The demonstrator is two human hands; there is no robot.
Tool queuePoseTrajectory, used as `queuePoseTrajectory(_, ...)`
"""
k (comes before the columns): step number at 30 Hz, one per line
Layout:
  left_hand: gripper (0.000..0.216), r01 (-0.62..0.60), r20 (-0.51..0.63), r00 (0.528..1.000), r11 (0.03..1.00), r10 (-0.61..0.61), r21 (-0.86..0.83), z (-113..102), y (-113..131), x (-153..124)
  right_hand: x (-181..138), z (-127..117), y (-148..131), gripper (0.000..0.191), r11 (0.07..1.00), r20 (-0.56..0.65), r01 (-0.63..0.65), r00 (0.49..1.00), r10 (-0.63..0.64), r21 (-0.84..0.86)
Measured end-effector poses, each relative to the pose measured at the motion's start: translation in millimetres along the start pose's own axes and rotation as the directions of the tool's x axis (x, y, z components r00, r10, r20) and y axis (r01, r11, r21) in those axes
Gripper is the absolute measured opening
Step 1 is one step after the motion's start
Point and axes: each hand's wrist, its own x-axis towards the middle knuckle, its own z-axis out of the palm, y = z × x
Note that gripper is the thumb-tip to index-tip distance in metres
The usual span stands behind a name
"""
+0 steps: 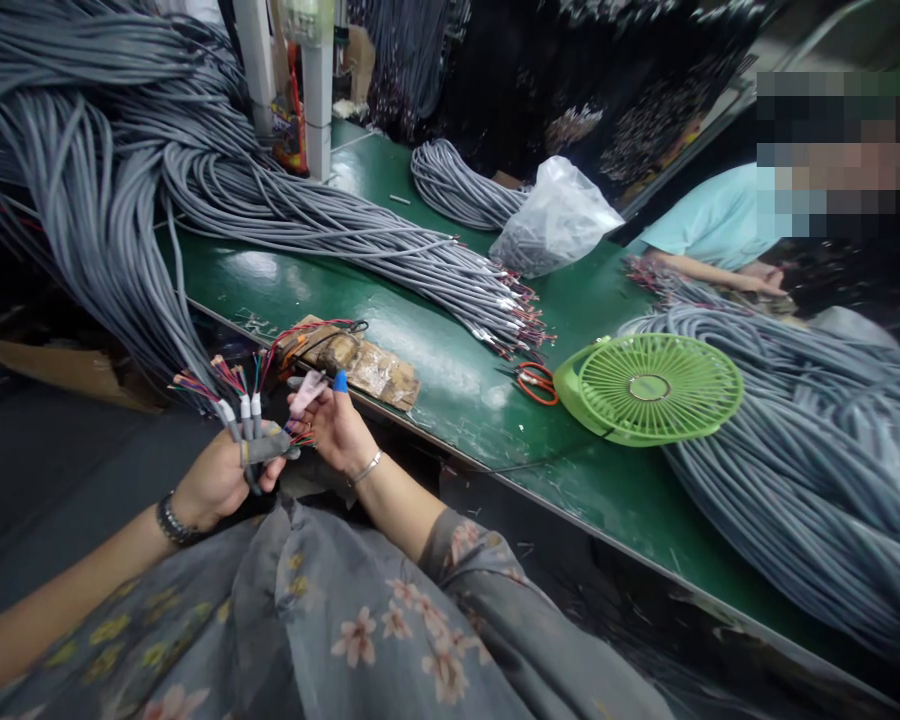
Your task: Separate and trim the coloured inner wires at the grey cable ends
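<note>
My left hand (221, 475) is closed around three grey cable ends (244, 410) that stand upright, with red, blue and other coloured wires fanning out of their tips. My right hand (330, 420) is right beside them, fingers pinched at the coloured wires of one cable; its fingertips wear a pink and a blue cover. Both hands hover in front of the near edge of the green table (435, 370), above my lap in a grey flowered garment. The cables trail back into a big grey bundle (97, 190) hanging at the left.
A taped cardboard block (360, 365) with red wires lies at the table edge. Orange scissors (534, 383) and a green fan (649, 388) lie to the right. Grey cable bundles (435, 270) cover the table, with a plastic bag (555, 215) behind. Another person in a teal shirt (712, 215) works at the far right.
</note>
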Motion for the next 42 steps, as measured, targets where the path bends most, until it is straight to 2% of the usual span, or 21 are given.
queuePoseTrajectory(3,0.034,-0.042,-0.037,0.998,0.999,0.043,0.005,3,-1,-7,-3,0,-2,0.049,0.999,0.001,0.029,1.000,-0.029,-0.025)
queuePoseTrajectory(7,0.034,-0.078,-0.084,0.994,0.997,0.076,-0.017,8,2,-11,-5,1,-2,0.036,0.986,-0.023,0.146,0.989,-0.148,-0.082)
queuePoseTrajectory(16,0.041,-0.067,-0.082,0.995,0.998,0.065,-0.023,9,6,-4,10,-11,13,0.059,0.909,-0.081,0.284,0.943,-0.322,-0.306)
queuePoseTrajectory(20,0.038,-0.077,-0.092,0.993,0.997,0.075,-0.021,10,5,-3,12,-4,11,0.064,0.956,-0.003,0.190,0.981,-0.195,-0.224)
queuePoseTrajectory(24,0.035,-0.084,-0.090,0.993,0.996,0.082,-0.023,9,3,-3,11,5,6,0.057,0.994,0.020,0.077,0.997,-0.075,-0.074)
queuePoseTrajectory(31,0.030,-0.077,-0.088,0.993,0.996,0.074,-0.033,7,-2,-1,12,11,5,0.045,0.996,-0.075,0.091,0.993,-0.089,0.017)
queuePoseTrajectory(38,0.035,-0.083,-0.098,0.992,0.996,0.080,-0.032,7,-2,-8,3,8,1,0.060,0.999,0.000,0.041,0.999,-0.041,-0.003)
queuePoseTrajectory(40,0.035,-0.102,-0.096,0.990,0.994,0.099,-0.030,7,-2,-12,0,5,-1,0.057,1.000,0.028,0.027,0.999,-0.026,-0.015)
queuePoseTrajectory(42,0.035,-0.126,-0.117,0.986,0.992,0.122,-0.029,8,-3,-15,-2,4,-2,0.047,0.999,0.025,0.047,0.999,-0.047,-0.023)
